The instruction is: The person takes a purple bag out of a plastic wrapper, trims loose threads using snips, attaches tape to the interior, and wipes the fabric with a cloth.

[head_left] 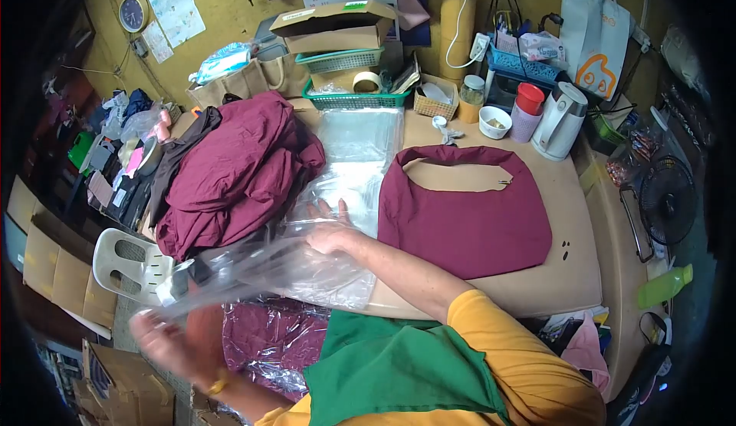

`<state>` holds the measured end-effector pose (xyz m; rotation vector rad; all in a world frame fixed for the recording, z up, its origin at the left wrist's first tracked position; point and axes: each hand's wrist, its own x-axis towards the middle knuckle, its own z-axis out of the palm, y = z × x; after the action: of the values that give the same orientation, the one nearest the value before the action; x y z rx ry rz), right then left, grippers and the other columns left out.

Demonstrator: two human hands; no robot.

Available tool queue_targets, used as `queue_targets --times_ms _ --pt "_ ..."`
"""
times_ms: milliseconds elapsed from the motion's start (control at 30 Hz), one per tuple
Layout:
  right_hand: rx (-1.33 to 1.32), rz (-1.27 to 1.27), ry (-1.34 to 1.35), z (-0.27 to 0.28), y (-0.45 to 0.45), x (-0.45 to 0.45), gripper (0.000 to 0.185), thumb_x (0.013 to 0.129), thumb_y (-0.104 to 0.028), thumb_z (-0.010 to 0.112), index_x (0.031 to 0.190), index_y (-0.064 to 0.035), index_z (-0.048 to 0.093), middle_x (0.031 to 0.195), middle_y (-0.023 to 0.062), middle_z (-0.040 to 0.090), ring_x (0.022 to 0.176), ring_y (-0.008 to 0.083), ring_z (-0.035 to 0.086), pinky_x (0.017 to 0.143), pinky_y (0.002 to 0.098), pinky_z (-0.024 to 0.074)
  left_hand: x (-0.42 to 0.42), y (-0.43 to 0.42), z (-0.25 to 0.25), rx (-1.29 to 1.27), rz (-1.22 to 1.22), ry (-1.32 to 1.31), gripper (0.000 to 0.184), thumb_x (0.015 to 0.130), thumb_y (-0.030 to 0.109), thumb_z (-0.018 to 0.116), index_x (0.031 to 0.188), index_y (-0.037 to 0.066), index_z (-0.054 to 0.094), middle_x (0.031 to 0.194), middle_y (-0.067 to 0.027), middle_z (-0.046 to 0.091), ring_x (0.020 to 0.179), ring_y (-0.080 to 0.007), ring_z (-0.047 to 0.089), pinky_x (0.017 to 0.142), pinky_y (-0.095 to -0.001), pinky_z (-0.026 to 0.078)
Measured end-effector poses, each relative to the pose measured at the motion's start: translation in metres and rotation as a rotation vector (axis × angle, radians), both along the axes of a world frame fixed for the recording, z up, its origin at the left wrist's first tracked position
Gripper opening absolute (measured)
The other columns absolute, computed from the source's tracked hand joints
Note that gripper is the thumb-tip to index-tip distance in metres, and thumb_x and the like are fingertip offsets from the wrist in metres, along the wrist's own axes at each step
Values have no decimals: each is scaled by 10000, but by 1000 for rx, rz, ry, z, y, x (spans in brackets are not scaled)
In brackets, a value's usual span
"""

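Note:
My left hand (169,349), smeared by motion at the lower left, grips one end of a clear plastic bag (245,269). The bag stretches up across to my right hand (333,233), whose fingers are spread over a stack of clear plastic bags (349,188) on the table. Whether the right thumb pinches the film is hard to see. Right of the stack a maroon cloth bag (464,223) lies flat, its wide strap looped at the top. A heap of maroon cloth bags or fabric (238,169) rises on the left.
Plastic-wrapped maroon cloth (264,342) sits below the table's front edge. Green baskets (356,98) with tape and a carton stand at the back. A white bowl (494,122), cups (529,108) and a kettle (560,122) line the back right. A white plastic chair (130,261) stands left.

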<state>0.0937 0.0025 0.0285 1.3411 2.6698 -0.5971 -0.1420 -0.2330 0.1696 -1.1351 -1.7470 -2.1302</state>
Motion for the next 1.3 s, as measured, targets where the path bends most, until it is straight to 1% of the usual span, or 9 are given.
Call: queue_targets --times_ms 133,200,300,467,667,800,900,1167,1300 --pt "-28 93 67 8 -20 8 477 973 -428 420 1443 -352 431 1589 122 232 1485 389 33 1046 790 30 -79 -106 43 56 793 582 121 894 116 601 893 -5 606 749 -40 585 653 -147 572 607 -301 489" --pt "-94 223 340 15 -51 15 431 966 -376 493 1377 -250 527 1484 144 418 1427 365 280 1089 680 230 -100 -128 67 81 1061 760 119 874 115 625 853 1 595 735 -57 592 641 -174 584 595 -325 495" --pt "-270 344 903 42 -81 31 494 968 -464 531 1197 -36 626 1172 123 646 1112 253 606 962 348 452 -53 -68 40 51 685 966 159 833 111 667 938 11 603 774 -87 598 671 -221 597 603 -339 494" --pt "-668 171 1346 64 -105 87 426 967 -381 587 1069 26 662 1047 93 681 948 104 592 824 302 485 151 63 -47 -242 -704 890 203 775 108 725 917 35 598 736 -141 577 614 -340 580 537 -385 465" --pt "-162 -591 1394 17 -112 226 204 952 -152 579 906 22 674 837 61 700 766 91 619 704 258 496 251 77 -54 -603 -1299 633 250 882 137 683 1104 28 643 920 -173 681 708 -312 666 603 -376 525" --pt "-212 -888 1414 -41 -121 288 201 984 -142 512 931 -4 649 826 52 675 732 106 616 721 258 505 273 94 -48 -511 -1367 486 390 885 132 672 1258 57 585 1124 -192 645 922 -333 666 778 -376 537" --pt "-373 -858 1462 -59 -126 255 201 987 -177 517 959 -16 634 890 53 666 779 107 611 744 265 503 271 127 -82 -578 -1060 973 611 869 243 672 1412 90 438 1490 -201 354 1404 -386 299 1126 -551 217" --pt "-472 -688 1689 -36 -132 199 104 840 51 483 888 -9 553 831 59 630 775 117 626 735 271 530 230 142 -97 -856 -937 1055 945 779 576 686 1510 120 298 1597 -161 178 1478 -404 89 1102 -703 55" --pt "-556 -555 1748 -30 -121 210 85 847 26 549 894 -43 535 735 -4 530 686 70 530 594 230 409 246 158 -79 -614 -906 1044 655 833 469 693 1335 82 529 1281 -189 591 1272 -369 492 1052 -617 305"
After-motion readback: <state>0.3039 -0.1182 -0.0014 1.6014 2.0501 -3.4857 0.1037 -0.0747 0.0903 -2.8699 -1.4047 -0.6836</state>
